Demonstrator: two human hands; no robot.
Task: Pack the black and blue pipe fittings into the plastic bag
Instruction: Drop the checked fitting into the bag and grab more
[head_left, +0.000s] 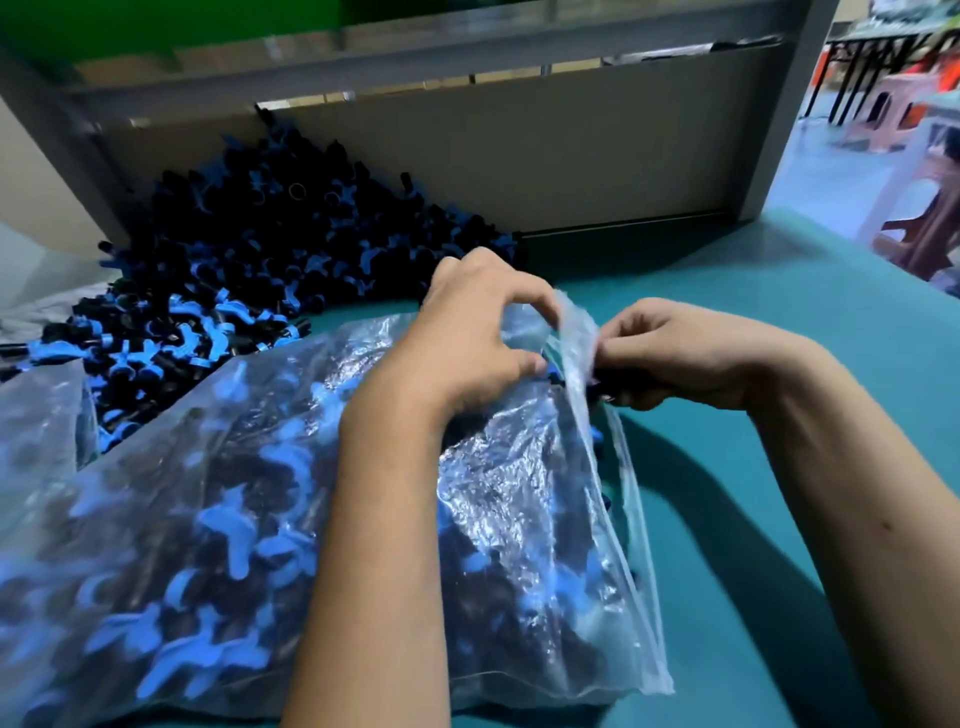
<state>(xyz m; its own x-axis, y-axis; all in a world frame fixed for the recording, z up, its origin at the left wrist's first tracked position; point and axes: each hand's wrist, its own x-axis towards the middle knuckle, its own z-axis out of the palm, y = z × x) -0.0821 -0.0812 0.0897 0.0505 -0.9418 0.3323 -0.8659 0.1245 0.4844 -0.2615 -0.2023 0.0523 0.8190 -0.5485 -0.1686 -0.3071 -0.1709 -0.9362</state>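
Nearest the camera, a clear plastic bag (218, 519) stuffed with black and blue pipe fittings (228, 525) is laid on the teal tabletop (779, 519). Behind it, loose fittings (249, 270) are heaped. Its open rim is pinched by the left hand (467, 338); black fittings are clutched at the mouth by the right hand (675, 358).

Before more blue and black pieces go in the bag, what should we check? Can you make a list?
1. Mouth of the plastic bag held open: ok, left hand lifts its edge.
2. Right hand has fittings ready: ok, dark pieces at the mouth.
3. Room left in the bag: cannot tell, it looks quite full.
4. More fittings waiting: ok, loose pile lies behind.
5. Bag resting steady on the green table: ok.
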